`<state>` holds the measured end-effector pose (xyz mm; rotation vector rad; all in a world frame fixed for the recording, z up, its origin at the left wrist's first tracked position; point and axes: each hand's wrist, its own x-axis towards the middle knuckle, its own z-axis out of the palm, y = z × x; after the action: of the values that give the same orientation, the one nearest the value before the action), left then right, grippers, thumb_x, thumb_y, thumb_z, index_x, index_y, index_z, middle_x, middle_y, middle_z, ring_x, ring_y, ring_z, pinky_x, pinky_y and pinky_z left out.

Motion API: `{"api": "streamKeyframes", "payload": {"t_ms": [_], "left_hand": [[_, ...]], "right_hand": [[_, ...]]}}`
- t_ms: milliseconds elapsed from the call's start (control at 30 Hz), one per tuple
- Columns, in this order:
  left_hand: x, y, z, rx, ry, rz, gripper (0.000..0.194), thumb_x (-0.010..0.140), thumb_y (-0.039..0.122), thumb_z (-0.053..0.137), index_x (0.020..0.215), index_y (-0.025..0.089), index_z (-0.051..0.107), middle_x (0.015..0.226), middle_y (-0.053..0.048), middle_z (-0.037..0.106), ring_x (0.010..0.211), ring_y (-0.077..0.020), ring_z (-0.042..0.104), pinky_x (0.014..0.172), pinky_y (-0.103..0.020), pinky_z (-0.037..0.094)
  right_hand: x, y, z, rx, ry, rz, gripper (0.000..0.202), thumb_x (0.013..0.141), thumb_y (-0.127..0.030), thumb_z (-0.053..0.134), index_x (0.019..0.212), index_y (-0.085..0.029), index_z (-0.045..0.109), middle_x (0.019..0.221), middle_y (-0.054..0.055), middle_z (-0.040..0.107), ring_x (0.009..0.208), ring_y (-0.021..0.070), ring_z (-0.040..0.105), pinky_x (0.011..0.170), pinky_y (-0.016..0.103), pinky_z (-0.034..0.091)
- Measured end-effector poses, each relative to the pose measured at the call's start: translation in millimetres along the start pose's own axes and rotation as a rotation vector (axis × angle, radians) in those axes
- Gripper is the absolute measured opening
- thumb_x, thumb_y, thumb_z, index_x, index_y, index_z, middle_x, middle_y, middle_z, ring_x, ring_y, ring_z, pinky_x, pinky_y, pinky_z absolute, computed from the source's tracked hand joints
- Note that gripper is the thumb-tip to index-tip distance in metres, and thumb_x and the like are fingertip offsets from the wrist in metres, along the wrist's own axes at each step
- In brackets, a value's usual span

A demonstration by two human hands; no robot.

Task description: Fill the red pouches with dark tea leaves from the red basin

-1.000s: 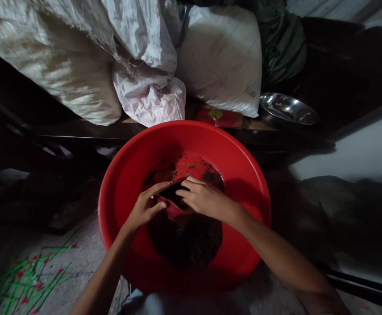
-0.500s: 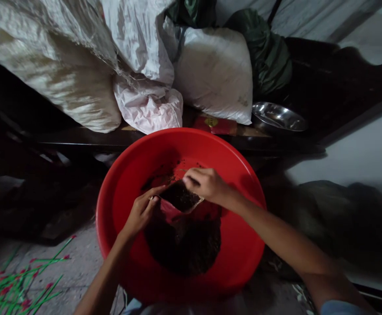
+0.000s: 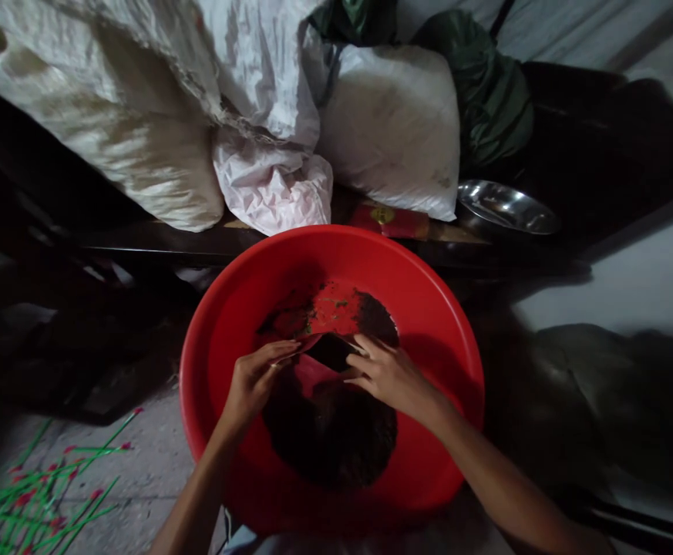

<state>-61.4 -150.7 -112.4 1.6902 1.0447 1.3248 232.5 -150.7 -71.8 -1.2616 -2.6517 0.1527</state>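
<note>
A large red basin [image 3: 440, 308] holds dark soil [image 3: 336, 443], mostly in its lower half, with more scattered toward the back. Above the soil, a small reddish bag [image 3: 311, 373] is held with its mouth spread and a dark inside showing. My left hand [image 3: 257, 375] pinches the bag's left edge. At the bag's right edge, my right hand [image 3: 383, 371] grips the rim, its fingers partly apart.
Behind the basin, a dark bench [image 3: 156, 240] bears white sacks [image 3: 391, 131], a green bag [image 3: 495, 100], a red packet [image 3: 391, 221] and a metal bowl [image 3: 509, 206]. Green sticks with red tips [image 3: 41, 493] lie on the floor at the lower left.
My right hand has moved down from above the bag's mouth to its right edge. Dark soil now shows at the basin's back right. The whole view has shifted slightly.
</note>
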Motion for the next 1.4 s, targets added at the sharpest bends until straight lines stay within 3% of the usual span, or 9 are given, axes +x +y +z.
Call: {"api": "streamKeyframes", "payload": {"t_ms": [100,200,367,600,767,900,1000,1167,1400], "left_hand": [[-11.0,12.5,1.3,0.062,0.065,-0.022,0.021,0.101,0.029,0.066,0.107,0.024,0.085,0.114,-0.007,0.083,0.106,-0.0228,0.081,0.089,-0.027,0.066],[-20.8,22.7,3.7,0.178,0.067,-0.028,0.020,0.101,0.027,0.066,0.108,0.025,0.084,0.115,-0.004,0.083,0.104,-0.0209,0.081,0.086,-0.024,0.065],[-25.6,21.5,10.2,0.288,0.116,-0.031,0.016,0.098,0.026,0.069,0.099,0.020,0.084,0.096,-0.003,0.085,0.079,-0.0192,0.082,0.065,-0.020,0.062],[-18.3,32.2,-13.7,0.541,-0.086,0.227,0.018,0.104,0.018,0.061,0.107,0.017,0.079,0.096,-0.004,0.082,0.082,-0.0148,0.080,0.075,-0.018,0.061],[-3.5,33.6,-4.5,0.766,-0.281,0.407,0.022,0.104,0.013,0.054,0.104,0.016,0.076,0.092,-0.005,0.077,0.078,-0.0176,0.074,0.073,-0.027,0.060],[-2.7,33.1,4.9,0.772,-0.298,0.498,0.028,0.099,0.005,0.048,0.089,0.017,0.072,0.076,-0.002,0.069,0.065,-0.0180,0.063,0.064,-0.030,0.055],[-12.0,30.9,6.6,0.682,-0.224,0.500,0.025,0.101,0.007,0.050,0.099,0.018,0.072,0.078,-0.003,0.070,0.066,-0.0169,0.063,0.062,-0.028,0.053],[-31.0,29.3,6.6,0.545,-0.044,0.418,0.024,0.100,0.006,0.057,0.112,0.020,0.072,0.092,-0.004,0.076,0.082,-0.0147,0.074,0.073,-0.022,0.058],[-39.2,30.0,-11.7,0.462,-0.050,0.274,0.024,0.097,0.003,0.061,0.108,0.020,0.073,0.098,-0.004,0.077,0.089,-0.0140,0.077,0.081,-0.020,0.061]], "right_hand": [[-6.2,2.1,5.6,-0.021,0.162,-0.138,0.017,0.097,-0.006,0.064,0.089,-0.018,0.074,0.114,0.011,0.078,0.103,0.0215,0.075,0.089,0.032,0.063],[-13.9,8.1,4.9,-0.018,0.324,-0.179,0.020,0.100,-0.005,0.058,0.093,-0.017,0.073,0.111,0.009,0.079,0.103,0.0194,0.074,0.082,0.027,0.060],[-12.3,17.2,8.9,-0.008,0.384,-0.203,0.029,0.102,-0.009,0.058,0.076,-0.019,0.065,0.073,0.000,0.067,0.060,0.0122,0.061,0.058,0.027,0.049],[-14.0,4.0,-3.2,0.064,0.391,-0.216,0.005,0.100,-0.017,0.068,0.098,-0.021,0.065,0.111,0.009,0.076,0.118,0.0239,0.070,0.089,0.035,0.061],[7.7,-26.2,0.5,-0.069,0.208,-0.148,0.070,0.092,-0.044,0.081,0.148,-0.013,0.052,0.132,0.018,0.070,0.127,0.0342,0.061,0.116,0.060,0.046],[22.2,-28.4,7.3,-0.183,0.265,-0.293,0.012,0.098,-0.009,0.060,0.101,-0.018,0.068,0.090,0.005,0.069,0.091,0.0225,0.061,0.100,0.042,0.048],[19.6,-19.0,14.2,-0.115,0.404,-0.399,0.028,0.093,-0.001,0.052,0.074,-0.021,0.058,0.072,0.001,0.057,0.074,0.0186,0.051,0.074,0.035,0.042],[12.2,-17.3,20.0,-0.097,0.441,-0.352,0.026,0.089,-0.001,0.052,0.072,-0.020,0.059,0.069,0.002,0.054,0.073,0.0189,0.049,0.073,0.035,0.039],[15.9,-11.7,16.3,0.002,0.446,-0.325,0.022,0.096,-0.006,0.060,0.080,-0.019,0.067,0.073,0.001,0.062,0.073,0.0183,0.056,0.071,0.034,0.044]]}}
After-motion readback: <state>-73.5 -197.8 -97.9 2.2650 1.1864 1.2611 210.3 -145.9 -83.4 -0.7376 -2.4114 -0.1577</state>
